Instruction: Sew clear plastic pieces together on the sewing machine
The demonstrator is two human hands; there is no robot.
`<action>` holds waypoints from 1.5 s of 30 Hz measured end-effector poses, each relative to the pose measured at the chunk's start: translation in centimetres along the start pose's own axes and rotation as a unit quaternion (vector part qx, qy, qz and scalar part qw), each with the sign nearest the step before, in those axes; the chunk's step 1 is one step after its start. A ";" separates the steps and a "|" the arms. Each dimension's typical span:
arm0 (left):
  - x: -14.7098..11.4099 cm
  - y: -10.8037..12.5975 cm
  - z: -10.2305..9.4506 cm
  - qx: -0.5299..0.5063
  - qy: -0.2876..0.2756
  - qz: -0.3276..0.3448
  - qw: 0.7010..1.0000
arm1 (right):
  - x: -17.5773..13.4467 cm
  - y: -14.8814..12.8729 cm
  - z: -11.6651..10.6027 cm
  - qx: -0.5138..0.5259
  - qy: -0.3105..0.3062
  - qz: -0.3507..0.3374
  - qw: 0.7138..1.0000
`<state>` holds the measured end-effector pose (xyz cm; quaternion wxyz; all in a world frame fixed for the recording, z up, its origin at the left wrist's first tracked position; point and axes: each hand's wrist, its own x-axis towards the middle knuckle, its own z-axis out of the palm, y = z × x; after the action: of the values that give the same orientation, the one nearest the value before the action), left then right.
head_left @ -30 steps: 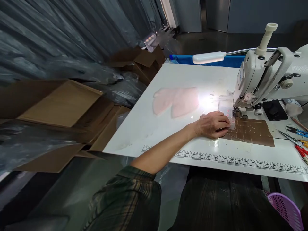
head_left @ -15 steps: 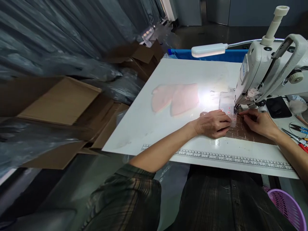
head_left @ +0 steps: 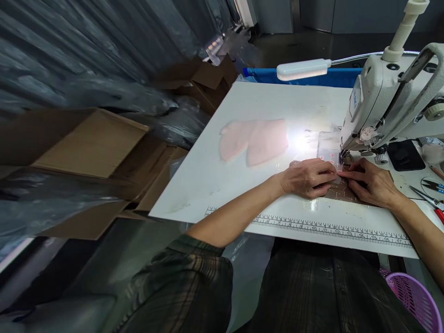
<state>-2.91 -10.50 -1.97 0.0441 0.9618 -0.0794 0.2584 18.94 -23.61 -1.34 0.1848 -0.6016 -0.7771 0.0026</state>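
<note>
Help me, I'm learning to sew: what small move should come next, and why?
Probably nudge the sheet straight along the presser foot: its right side lies close by the foot, and the left hand and right hand nearly meet at its near end, well placed to guide it.

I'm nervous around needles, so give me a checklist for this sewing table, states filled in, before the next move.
1. Left hand at the clear plastic: ok, fingers at its near edge.
2. Right hand safely clear of the needle: cannot tell; its fingertips are close to the sewing machine, but the needle is too small to see.
3. Lamp on: ok, bright spot beside the plastic.
4. Brown sheet free of loose threads: not ok, pale strands lie on it.
5. Scissors apart from both hands: ok.
</note>
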 end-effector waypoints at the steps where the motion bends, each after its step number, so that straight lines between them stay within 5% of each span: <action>1: 0.1 -0.1 -0.1 0.000 0.000 -0.007 1.000 | 0.0 -0.1 0.0 -0.001 0.000 0.003 1.000; 10: 1.2 -1.9 -1.0 -0.232 -0.078 -0.092 0.965 | 0.4 -0.1 -0.6 0.149 0.007 0.127 0.981; 17: 0.7 -1.8 0.1 -0.208 -0.040 -0.100 0.972 | 0.4 0.0 -0.4 0.192 0.033 0.183 0.964; 29: 0.3 -1.6 0.5 -0.088 -0.039 -0.056 0.994 | -0.3 -0.3 0.2 -0.012 0.002 0.054 0.998; 45: 0.3 -0.9 0.1 -0.062 -0.042 -0.031 0.997 | -0.3 -0.3 0.1 -0.006 -0.001 0.029 1.000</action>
<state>-2.42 -9.63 -1.90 0.1084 0.9691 -0.0677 0.2108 18.70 -23.97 -1.43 0.1802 -0.6247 -0.7598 0.0045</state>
